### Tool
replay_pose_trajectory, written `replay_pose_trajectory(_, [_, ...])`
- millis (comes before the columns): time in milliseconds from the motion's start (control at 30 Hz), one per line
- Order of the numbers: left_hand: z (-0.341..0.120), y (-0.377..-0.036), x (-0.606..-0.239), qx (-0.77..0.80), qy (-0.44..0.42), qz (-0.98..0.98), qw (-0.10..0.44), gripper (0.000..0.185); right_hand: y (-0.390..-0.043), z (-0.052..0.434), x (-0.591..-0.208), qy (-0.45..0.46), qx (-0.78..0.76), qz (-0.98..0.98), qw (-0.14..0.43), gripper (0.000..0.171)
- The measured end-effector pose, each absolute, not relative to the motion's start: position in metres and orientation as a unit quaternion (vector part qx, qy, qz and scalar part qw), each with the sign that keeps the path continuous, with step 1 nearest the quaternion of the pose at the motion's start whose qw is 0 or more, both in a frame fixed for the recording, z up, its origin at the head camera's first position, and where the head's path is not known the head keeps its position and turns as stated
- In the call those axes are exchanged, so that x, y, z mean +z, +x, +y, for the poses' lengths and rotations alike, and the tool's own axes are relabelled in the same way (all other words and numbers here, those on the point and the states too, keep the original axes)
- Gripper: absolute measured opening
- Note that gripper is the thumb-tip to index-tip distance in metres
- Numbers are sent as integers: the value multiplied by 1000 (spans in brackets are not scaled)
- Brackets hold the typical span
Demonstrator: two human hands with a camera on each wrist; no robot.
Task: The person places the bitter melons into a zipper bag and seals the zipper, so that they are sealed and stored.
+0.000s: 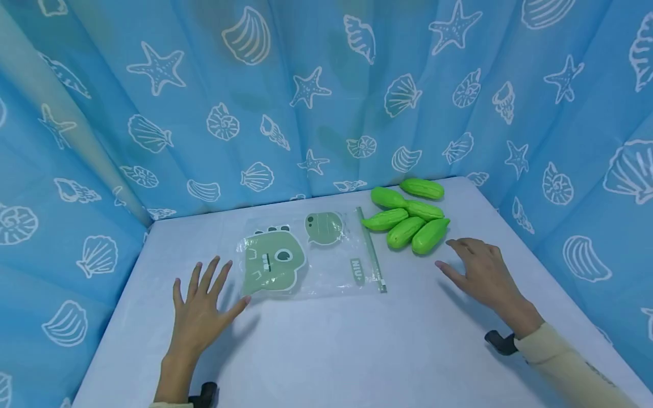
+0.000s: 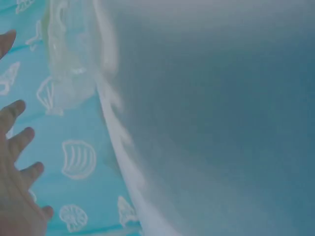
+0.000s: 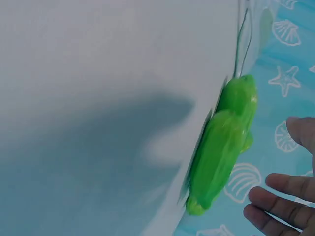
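Left hand (image 1: 200, 310) splayed, right hand (image 1: 482, 275) relaxed, both empty; one clear bag (image 1: 326, 269), six green gourds (image 1: 405, 232).

We see the bag (image 1: 329, 269) on the table (image 1: 336, 351) left of the vegetables (image 1: 405, 233), the left hand (image 1: 200, 311) near the bag's front left corner, the right hand (image 1: 482, 275) right of the vegetables, the curtain (image 1: 326, 136) behind.

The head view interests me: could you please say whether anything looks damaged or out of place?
Nothing stands out: the clear plastic bag with green cartoon prints lies flat, the green elongated vegetables sit clustered beside it, and no spill or damage shows.
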State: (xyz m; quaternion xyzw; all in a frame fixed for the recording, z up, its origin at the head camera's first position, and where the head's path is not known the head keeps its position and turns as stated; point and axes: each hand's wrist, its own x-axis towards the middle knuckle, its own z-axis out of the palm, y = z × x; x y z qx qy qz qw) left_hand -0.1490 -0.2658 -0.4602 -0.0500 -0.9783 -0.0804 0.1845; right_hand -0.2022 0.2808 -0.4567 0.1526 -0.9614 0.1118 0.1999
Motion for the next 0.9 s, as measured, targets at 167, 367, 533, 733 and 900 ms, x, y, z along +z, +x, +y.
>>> replay_pose_trajectory(167, [-242, -160, -454, -128, -79, -961, 234, 78, -210, 259, -460, 163, 157, -952, 205, 47])
replay_pose_trajectory(367, [-204, -173, -452, -199, -109, -940, 255, 64, -222, 231, -466, 169, 225, -946, 158, 42])
replay_pose_trajectory(533, [-173, -186, -455, -231, -133, -931, 248, 57, -231, 215, -473, 173, 299, -932, 109, 40])
replay_pose_trajectory(733, [-131, -199, -459, -261, -158, -925, 227, 53, -238, 204, -482, 178, 354, -914, 83, 38])
replay_pose_trajectory(900, [-104, -207, -462, -284, -183, -911, 234, 51, -243, 193, -486, 181, 369, -909, 73, 38])
